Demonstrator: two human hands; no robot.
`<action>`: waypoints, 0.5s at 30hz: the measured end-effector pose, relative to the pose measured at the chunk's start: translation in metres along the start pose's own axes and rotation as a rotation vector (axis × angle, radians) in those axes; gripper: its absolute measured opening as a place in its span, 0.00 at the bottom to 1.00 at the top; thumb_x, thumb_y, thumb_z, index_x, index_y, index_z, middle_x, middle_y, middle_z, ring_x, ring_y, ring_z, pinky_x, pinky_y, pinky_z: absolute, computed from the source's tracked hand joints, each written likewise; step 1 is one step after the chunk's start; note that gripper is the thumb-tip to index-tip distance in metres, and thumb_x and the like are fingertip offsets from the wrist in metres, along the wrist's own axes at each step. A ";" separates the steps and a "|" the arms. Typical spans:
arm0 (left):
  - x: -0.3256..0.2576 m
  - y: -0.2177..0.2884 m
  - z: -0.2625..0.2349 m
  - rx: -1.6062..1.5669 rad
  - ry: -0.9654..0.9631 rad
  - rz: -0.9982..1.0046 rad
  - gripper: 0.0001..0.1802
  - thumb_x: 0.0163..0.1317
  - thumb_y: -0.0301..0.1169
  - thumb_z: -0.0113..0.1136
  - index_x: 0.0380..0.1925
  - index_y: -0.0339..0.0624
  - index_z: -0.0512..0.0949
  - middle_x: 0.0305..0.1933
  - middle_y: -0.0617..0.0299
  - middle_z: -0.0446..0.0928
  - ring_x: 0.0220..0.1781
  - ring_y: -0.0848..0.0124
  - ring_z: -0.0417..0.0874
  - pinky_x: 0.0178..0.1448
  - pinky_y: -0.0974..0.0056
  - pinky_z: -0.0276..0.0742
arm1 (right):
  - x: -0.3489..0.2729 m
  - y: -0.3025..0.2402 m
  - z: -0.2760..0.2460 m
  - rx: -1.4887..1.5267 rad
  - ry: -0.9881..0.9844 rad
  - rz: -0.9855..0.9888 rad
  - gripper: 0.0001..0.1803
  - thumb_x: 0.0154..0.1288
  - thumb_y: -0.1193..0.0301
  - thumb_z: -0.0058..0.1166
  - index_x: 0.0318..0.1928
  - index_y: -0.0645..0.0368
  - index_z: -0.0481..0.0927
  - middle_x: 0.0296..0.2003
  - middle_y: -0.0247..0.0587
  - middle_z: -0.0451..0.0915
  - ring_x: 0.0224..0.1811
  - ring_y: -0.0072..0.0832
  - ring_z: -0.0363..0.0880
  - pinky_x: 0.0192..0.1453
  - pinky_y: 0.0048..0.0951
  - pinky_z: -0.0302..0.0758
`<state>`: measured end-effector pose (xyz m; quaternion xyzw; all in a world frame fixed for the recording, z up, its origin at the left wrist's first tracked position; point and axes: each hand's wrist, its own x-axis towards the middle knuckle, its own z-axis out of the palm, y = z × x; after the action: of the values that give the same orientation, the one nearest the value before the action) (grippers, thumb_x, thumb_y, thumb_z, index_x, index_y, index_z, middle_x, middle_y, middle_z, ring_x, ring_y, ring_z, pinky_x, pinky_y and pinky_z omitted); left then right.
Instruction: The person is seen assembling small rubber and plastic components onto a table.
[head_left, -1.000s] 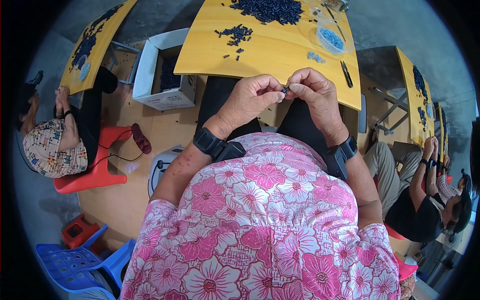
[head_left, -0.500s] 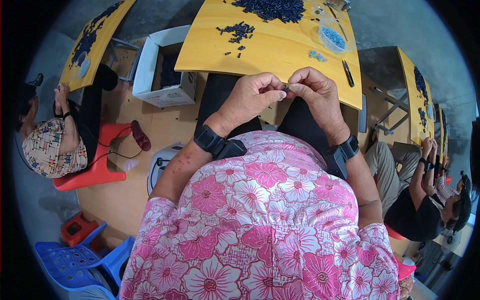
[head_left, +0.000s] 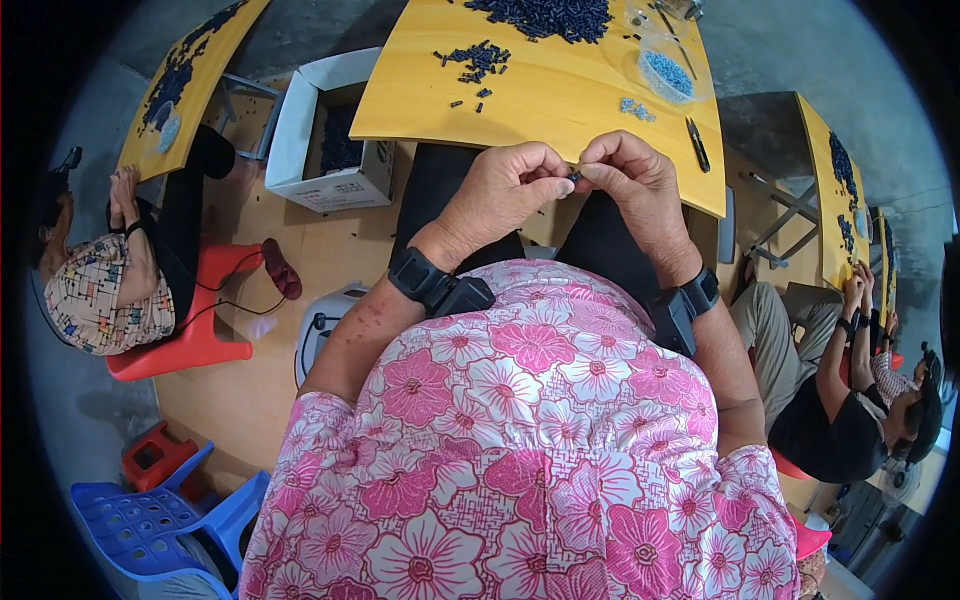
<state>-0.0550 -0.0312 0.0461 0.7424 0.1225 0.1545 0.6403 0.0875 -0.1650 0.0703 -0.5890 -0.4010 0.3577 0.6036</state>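
Head view: left hand (head_left: 505, 197) and right hand (head_left: 632, 182) meet by the near edge of the yellow table (head_left: 425, 112), each closed to a thumb-and-finger pinch; one small dark part (head_left: 575, 177), mostly hidden, sits between their fingertips; black tool (head_left: 697, 146), loose light-blue pieces (head_left: 636, 110) and clear bowl (head_left: 702, 86) lie rightward; dark cluster (head_left: 478, 62) and larger dark pile (head_left: 545, 17) lie beyond.

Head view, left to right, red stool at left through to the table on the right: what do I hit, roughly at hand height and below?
Red stool → white box → left hand → small dark piece → right hand → slim black tool → right-hand table
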 end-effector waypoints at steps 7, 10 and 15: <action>0.000 0.001 0.000 -0.006 -0.004 -0.001 0.06 0.60 0.26 0.61 0.35 0.35 0.78 0.31 0.68 0.78 0.34 0.83 0.76 0.40 0.75 0.73 | 0.001 0.001 0.000 -0.007 0.000 -0.009 0.04 0.62 0.80 0.54 0.37 0.63 0.78 0.32 0.30 0.79 0.34 0.16 0.76 0.43 0.19 0.74; 0.000 0.002 0.000 0.016 -0.001 -0.014 0.06 0.60 0.25 0.61 0.35 0.35 0.79 0.30 0.69 0.78 0.33 0.83 0.75 0.40 0.75 0.73 | 0.001 0.000 0.000 -0.022 -0.007 0.000 0.04 0.61 0.80 0.54 0.37 0.62 0.78 0.32 0.28 0.79 0.36 0.15 0.75 0.44 0.18 0.73; 0.001 -0.002 0.001 -0.003 0.014 -0.007 0.05 0.60 0.25 0.61 0.34 0.35 0.79 0.30 0.69 0.78 0.33 0.83 0.75 0.40 0.75 0.73 | 0.002 0.003 0.000 -0.083 -0.007 -0.042 0.04 0.61 0.81 0.54 0.36 0.61 0.78 0.32 0.26 0.78 0.37 0.13 0.73 0.46 0.17 0.71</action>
<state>-0.0539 -0.0313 0.0437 0.7398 0.1293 0.1573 0.6412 0.0883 -0.1634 0.0672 -0.6037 -0.4298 0.3302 0.5847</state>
